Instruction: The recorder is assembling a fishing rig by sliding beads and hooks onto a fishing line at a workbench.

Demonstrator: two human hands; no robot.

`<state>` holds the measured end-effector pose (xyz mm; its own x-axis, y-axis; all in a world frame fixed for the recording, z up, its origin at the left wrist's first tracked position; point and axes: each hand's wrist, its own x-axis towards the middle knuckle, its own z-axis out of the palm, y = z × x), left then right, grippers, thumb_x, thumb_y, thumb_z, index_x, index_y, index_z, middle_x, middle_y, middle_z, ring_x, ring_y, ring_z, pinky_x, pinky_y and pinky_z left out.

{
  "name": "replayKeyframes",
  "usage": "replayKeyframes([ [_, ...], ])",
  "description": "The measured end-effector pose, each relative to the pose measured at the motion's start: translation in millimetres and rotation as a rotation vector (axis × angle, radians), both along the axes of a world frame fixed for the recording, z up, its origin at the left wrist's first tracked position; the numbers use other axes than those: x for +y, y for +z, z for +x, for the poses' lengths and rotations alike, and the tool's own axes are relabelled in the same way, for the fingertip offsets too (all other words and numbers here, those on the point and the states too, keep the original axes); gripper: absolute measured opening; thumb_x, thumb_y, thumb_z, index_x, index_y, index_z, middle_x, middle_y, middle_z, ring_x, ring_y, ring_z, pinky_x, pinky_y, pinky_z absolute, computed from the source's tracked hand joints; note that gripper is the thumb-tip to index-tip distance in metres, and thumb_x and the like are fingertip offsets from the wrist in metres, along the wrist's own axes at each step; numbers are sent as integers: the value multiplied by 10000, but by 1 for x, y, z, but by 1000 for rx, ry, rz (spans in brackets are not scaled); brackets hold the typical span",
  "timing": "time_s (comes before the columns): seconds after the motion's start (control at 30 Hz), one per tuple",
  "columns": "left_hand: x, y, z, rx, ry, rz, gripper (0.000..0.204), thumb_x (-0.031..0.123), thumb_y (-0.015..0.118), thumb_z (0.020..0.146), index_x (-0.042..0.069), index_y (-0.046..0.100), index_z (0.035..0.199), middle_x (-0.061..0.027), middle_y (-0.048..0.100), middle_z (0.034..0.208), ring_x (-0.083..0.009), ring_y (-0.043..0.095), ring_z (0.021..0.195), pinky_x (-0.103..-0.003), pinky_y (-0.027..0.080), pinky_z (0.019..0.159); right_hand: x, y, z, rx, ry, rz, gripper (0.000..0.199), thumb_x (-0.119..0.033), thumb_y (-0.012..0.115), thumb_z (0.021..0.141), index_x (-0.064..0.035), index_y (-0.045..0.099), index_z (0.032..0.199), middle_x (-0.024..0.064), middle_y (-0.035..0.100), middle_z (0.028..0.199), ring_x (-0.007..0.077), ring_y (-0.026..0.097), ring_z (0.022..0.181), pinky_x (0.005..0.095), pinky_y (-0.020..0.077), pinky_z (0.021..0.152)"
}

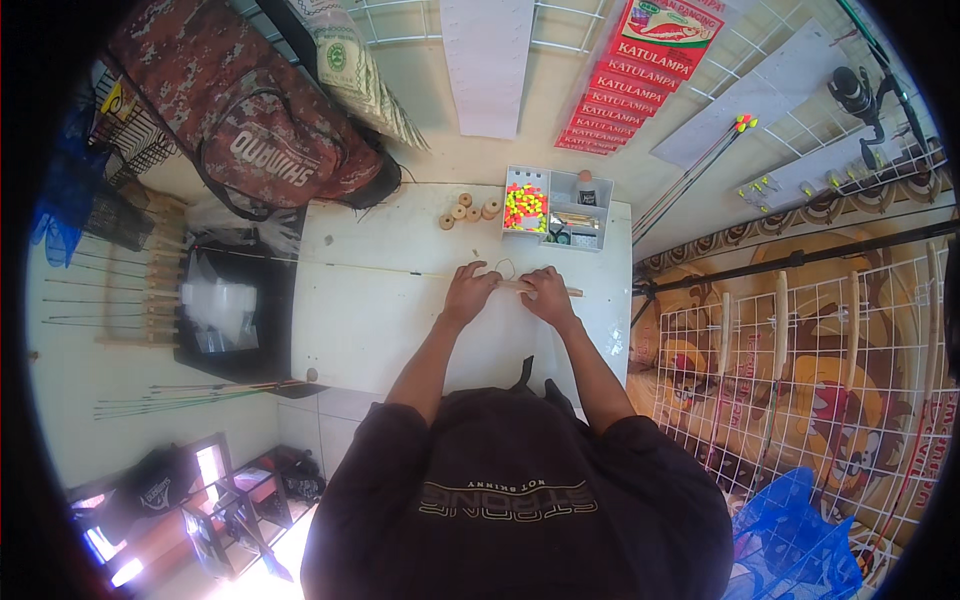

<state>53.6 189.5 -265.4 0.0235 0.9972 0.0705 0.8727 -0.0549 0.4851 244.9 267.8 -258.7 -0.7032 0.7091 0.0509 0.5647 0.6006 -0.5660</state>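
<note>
Your left hand [468,292] and right hand [548,293] each held a clenched grip on the thin rod [400,271] lying across the white bench [370,330], near 5 wooden spools [470,209].

The scene is bright and evenly lit, with soft daylight and only faint shadows on the white rectangular table top [360,300]. Strong overexposed glare burns out the lower left floor area [250,560]. Heavy fisheye distortion bends the white wire grid panel [800,360] and rounds the frame into a black rim. Detail is fairly sharp centrally, softer and smeared toward the edges.
</note>
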Motion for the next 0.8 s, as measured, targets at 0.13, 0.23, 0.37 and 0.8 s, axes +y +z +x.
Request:
replayKeyframes([
  [0.13, -1, 4, 3, 15, -54, 90, 250, 217, 634, 819, 156, 642, 1061, -6, 642, 1028, -214, 481, 1141, -386, 376, 932, -1, -1, 0, 105, -11, -11, 286, -107, 677, 658, -59, 666, 940, 95, 595, 890, 293, 510, 907, 383, 429, 823],
  [0.23, 0, 7, 5, 25, -59, 37, 229, 222, 635, 819, 159, 655, 1038, 4, 648, 1010, -199, 487, 1110, -377, 375, 926, -3, -1, -3, 102, -21, 20, 285, -113, 675, 653, -59, 658, 932, 92, 587, 857, 296, 508, 887, 379, 428, 818],
  [0.37, 0, 7, 4, 61, -37, 3, 213, 222, 638, 815, 153, 666, 1014, 13, 654, 999, -187, 495, 1075, -370, 379, 909, -3, 1, -4, -17, -33, 14, 306, -136, 678, 643, -56, 644, 936, 92, 585, 843, 292, 501, 897, 376, 419, 825],
  [0.8, -1, 8, 4, 41, -46, 19, 206, 196, 627, 820, 144, 666, 1015, 2, 655, 992, -193, 504, 1066, -370, 387, 896, -4, 5, -5, 15, 3, -30, 368, -115, 667, 648, -88, 639, 1014, 69, 557, 936, 267, 535, 885, 397, 405, 813],
])
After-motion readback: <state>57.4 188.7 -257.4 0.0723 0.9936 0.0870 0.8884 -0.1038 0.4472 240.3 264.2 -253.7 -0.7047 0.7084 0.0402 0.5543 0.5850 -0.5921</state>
